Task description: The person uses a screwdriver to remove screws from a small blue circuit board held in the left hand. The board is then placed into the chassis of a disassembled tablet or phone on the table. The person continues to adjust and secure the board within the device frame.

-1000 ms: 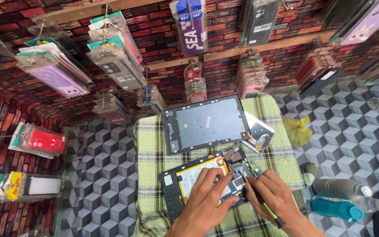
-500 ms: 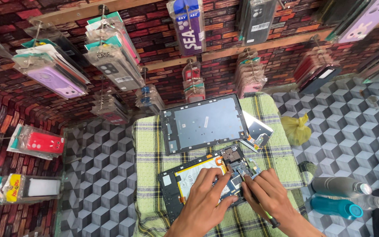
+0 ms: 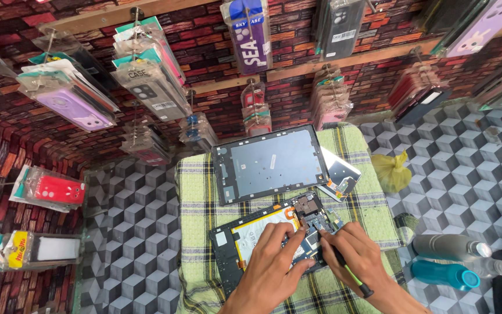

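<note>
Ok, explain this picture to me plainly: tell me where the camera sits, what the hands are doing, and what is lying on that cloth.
The one view comes from a camera worn on a person's head, looking down at their own bare hands. On a green checked cloth lies an opened dark tablet body with its white battery and circuit boards exposed. The left hand rests flat on it. The right hand holds a thin black-handled tool, its tip at the boards. Farther up the cloth lies the grey tablet back cover, inner side up, with a small silvery part beside it. Packaged phone cases hang on the brick-pattern wall.
</note>
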